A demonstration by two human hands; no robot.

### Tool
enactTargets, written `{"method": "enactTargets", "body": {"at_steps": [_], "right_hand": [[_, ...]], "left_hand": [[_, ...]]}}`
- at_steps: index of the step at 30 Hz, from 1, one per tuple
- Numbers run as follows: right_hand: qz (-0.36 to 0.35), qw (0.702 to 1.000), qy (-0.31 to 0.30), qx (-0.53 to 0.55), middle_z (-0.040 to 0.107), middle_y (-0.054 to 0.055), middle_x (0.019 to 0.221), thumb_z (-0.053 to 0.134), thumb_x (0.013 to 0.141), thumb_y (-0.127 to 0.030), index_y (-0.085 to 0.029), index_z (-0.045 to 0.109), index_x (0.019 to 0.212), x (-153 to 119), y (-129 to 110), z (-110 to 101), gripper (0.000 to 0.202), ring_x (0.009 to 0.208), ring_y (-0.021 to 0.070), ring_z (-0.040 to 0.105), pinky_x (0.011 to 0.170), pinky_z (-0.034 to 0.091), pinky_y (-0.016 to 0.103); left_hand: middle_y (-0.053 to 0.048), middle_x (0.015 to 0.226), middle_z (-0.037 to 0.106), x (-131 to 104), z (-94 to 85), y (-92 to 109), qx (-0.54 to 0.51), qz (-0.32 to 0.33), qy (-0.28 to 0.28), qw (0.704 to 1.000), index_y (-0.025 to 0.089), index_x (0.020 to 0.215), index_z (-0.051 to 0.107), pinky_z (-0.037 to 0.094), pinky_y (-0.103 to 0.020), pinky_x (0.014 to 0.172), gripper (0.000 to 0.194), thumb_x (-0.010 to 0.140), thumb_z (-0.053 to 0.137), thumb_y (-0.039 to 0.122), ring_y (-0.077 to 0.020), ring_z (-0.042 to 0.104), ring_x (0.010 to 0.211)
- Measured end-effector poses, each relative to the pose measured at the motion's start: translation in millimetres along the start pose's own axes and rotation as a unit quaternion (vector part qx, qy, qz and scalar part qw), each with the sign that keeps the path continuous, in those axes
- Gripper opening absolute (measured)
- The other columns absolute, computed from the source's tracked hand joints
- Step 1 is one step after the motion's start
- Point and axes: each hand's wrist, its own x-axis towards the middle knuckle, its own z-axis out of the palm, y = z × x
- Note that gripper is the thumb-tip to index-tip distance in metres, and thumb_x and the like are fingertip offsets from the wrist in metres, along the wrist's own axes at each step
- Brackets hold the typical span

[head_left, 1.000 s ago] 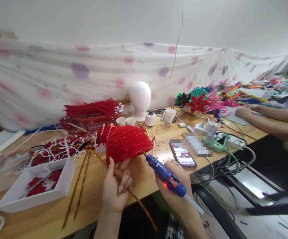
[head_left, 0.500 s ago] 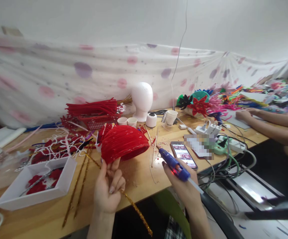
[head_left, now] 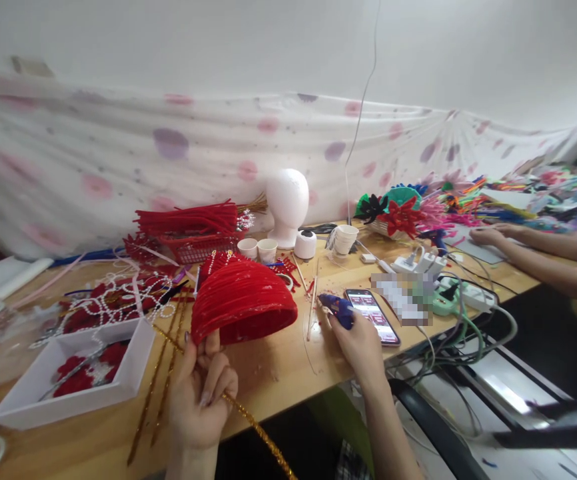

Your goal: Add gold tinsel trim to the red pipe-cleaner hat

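My left hand (head_left: 203, 393) pinches the lower left rim of a red dome-shaped cap (head_left: 243, 297), holding it tilted above the table. A gold tinsel pipe cleaner (head_left: 261, 433) also runs through that hand, its lower end hanging past the table edge. In my right hand (head_left: 361, 347) is a blue hot glue gun (head_left: 337, 308), fingers wrapped round it, close to the tabletop beside a phone (head_left: 371, 317). Two more gold pipe cleaners (head_left: 156, 380) lie left of the left hand.
A white box (head_left: 133, 360) with red flowers stands at left, near strings of white beads (head_left: 133, 293). Behind are a red basket (head_left: 203, 247), paper cups (head_left: 267, 250) and a white foam head (head_left: 288, 207). Power strips (head_left: 443, 293) and cables lie right; another person's hands (head_left: 493, 235) are beyond.
The glue gun has come down towards the table and turned in my right hand. The red cap has moved slightly left and towards me, its open underside showing more.
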Motion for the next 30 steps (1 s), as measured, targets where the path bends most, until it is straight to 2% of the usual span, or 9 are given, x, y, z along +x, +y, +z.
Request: {"method": "enactTargets", "body": {"at_steps": [6,9,12,14,16,19,22,25,30], "right_hand": [[-0.028,0.998,0.002,-0.047,0.071,0.015,0.087,0.062,0.081,-0.045,-0.016,0.067,0.089,-44,1,-47,0.030,0.084,0.0331,0.066,0.073,0.048,0.041],[-0.107,0.993,-0.035,0.026,0.070,0.007,0.083,0.057,0.090,-0.047,-0.023,0.063,0.085,-80,-19,-66,0.025,0.077,0.0257,0.066,0.066,0.050,0.034],[-0.196,0.967,-0.131,0.095,0.070,0.007,0.096,0.057,0.093,-0.035,-0.023,0.062,0.096,-106,-52,-50,0.014,0.090,0.0250,0.066,0.078,0.052,0.037],[-0.196,0.948,-0.223,0.113,0.069,0.010,0.104,0.068,0.085,-0.026,-0.020,0.058,0.108,-114,-71,-26,0.026,0.100,0.0280,0.065,0.085,0.052,0.040],[-0.183,0.918,-0.310,0.165,0.070,0.008,0.100,0.068,0.081,-0.016,-0.020,0.055,0.101,-117,-81,-3,0.024,0.094,0.0252,0.067,0.080,0.053,0.034],[-0.151,0.882,-0.358,0.267,0.066,0.000,0.076,0.053,0.089,-0.013,-0.021,0.047,0.099,-117,-83,14,0.014,0.069,0.0164,0.065,0.063,0.049,0.024],[-0.185,0.892,-0.332,0.243,0.055,-0.005,0.061,0.043,0.097,-0.018,-0.022,0.048,0.094,-113,-77,5,0.006,0.054,0.0138,0.057,0.053,0.042,0.021],[-0.310,0.903,-0.267,0.129,0.063,-0.001,0.066,0.043,0.099,-0.019,-0.021,0.054,0.093,-108,-75,-17,0.012,0.058,0.0158,0.062,0.055,0.042,0.023],[-0.491,0.862,-0.125,-0.021,0.068,0.001,0.067,0.035,0.104,-0.020,-0.019,0.058,0.101,-99,-89,-61,0.024,0.054,0.0174,0.066,0.050,0.040,0.026]], "left_hand": [[-0.007,0.088,0.080,-2,5.1,0,0.000,0.003,0.033,0.999,0.018,0.082,0.071,0.031,-0.015,0.025,0.067,0.105,0.008,0.025,-0.0033,0.038,0.023],[-0.005,0.089,0.081,-4,7.1,0,0.008,0.006,0.045,0.999,0.018,0.079,0.071,0.031,-0.015,0.023,0.067,0.105,0.009,0.025,-0.0030,0.038,0.022],[-0.004,0.093,0.080,-7,10.2,-3,0.014,0.011,0.048,0.999,0.019,0.079,0.071,0.031,-0.015,0.023,0.065,0.105,0.011,0.026,-0.0025,0.036,0.022],[-0.004,0.090,0.080,-9,12.9,-6,0.021,0.002,0.057,0.998,0.018,0.079,0.070,0.030,-0.015,0.023,0.063,0.106,0.014,0.027,-0.0019,0.034,0.021],[-0.004,0.086,0.080,-11,16.2,-9,0.029,-0.009,0.066,0.997,0.016,0.079,0.070,0.029,-0.014,0.023,0.060,0.106,0.017,0.027,-0.0012,0.032,0.022],[-0.004,0.082,0.079,-12,21.3,-12,0.033,-0.010,0.071,0.997,0.015,0.078,0.069,0.027,-0.013,0.023,0.057,0.105,0.020,0.025,-0.0008,0.031,0.023],[-0.006,0.080,0.077,-11,26.3,-15,0.026,-0.020,0.064,0.997,0.015,0.072,0.068,0.030,-0.015,0.026,0.055,0.104,0.024,0.022,-0.0021,0.034,0.026],[-0.006,0.071,0.073,-9,30.0,-19,0.011,-0.051,0.091,0.995,0.015,0.067,0.066,0.049,-0.022,0.042,0.047,0.102,0.035,0.023,-0.0093,0.055,0.042],[-0.006,0.073,0.072,-7,31.2,-23,-0.015,-0.091,0.103,0.990,0.015,0.072,0.069,0.059,-0.036,0.072,0.038,0.099,0.043,0.022,-0.0184,0.071,0.070]]}}
